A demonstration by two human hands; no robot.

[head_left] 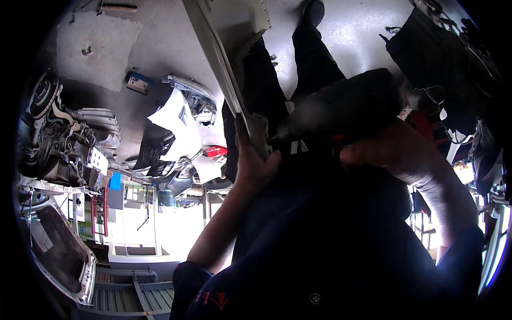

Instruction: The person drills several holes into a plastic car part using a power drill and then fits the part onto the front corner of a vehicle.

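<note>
Blue box (140, 82) left of panel (225, 69), contents unclear. Your left fingers (242, 136) clasp panel's near end; right fingers (362, 153) wrap drill (346, 104).

The person's bare left forearm (220, 233) slants up and inward to a left hand (254, 162) clasped between upward-stretched fingers (239, 133) and an opposed thumb (274, 158), while the bare right forearm (445, 200) angles up and inward, its right hand (381, 149) curled closed with partly shadowed knuckles.
</note>
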